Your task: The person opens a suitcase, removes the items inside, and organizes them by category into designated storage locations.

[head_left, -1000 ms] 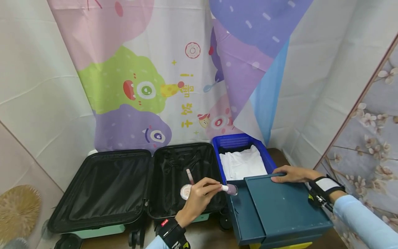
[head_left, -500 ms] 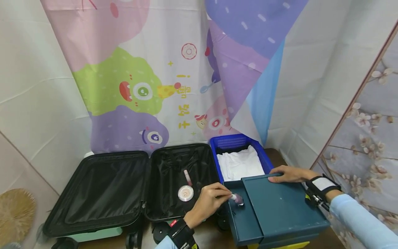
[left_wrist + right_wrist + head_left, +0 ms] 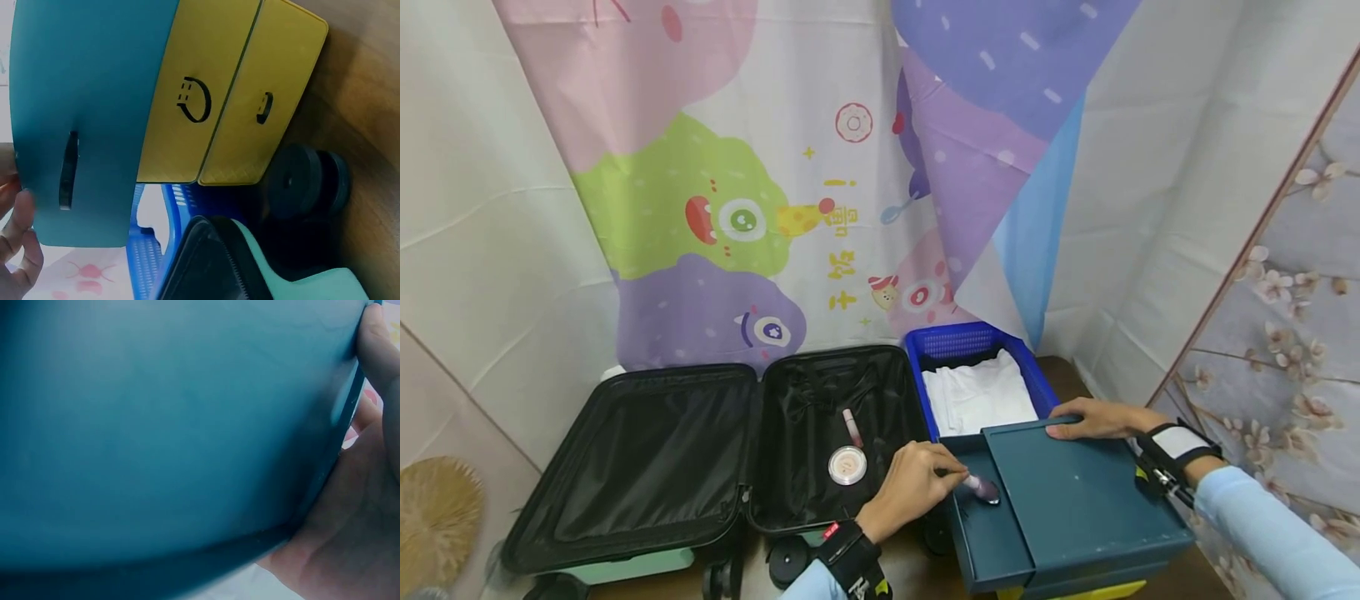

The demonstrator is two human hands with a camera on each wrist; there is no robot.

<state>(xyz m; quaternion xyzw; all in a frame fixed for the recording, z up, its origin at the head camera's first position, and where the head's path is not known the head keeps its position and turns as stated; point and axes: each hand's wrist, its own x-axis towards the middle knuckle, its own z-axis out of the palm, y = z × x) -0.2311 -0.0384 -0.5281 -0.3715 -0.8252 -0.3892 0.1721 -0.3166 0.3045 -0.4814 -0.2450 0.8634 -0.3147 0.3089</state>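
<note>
Now the left hand (image 3: 916,481) pinches a bottle (image 3: 986,490) at its four o'clock, farther that way than before; the right hand (image 3: 1097,418) grips the cabinet (image 3: 1082,496).

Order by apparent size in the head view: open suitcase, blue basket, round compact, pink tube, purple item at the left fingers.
1. Open suitcase
2. Blue basket, partly covered
3. Round compact
4. Pink tube and purple item: too alike to rank

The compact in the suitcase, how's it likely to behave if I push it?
Lying flat, the compact probably won't tip or roll. Its shiny, clear-looking rim suggests it may be slippery. Being small beside the suitcase, it's likely light.
</note>
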